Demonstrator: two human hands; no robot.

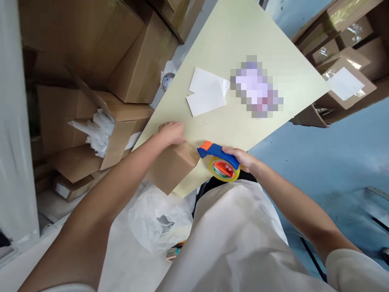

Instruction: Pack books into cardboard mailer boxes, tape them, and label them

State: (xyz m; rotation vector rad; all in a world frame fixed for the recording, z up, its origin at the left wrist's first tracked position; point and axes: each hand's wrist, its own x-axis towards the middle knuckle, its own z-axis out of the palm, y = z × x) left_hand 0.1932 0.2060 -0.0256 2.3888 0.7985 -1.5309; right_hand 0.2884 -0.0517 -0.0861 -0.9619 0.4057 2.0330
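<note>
The right hand [244,159] is closed around the blue handle of a tape dispenser [223,153]. Its orange end is right by the corner of a small brown box [174,166], but I cannot tell if they touch. The left hand [172,132] is on the far side of the box with its fingers bent. I cannot tell if it grips the box or just presses on it. The box is at the near, left part of a pale yellow table [243,36].

Farther back on the table lies a white paper [209,91] with a notch. To its right is a blurry thing [257,88]. A clear plastic bag [146,215] sits below the near end. On the left, an open carton [118,146] has crumpled white stuff [101,132] by it.
</note>
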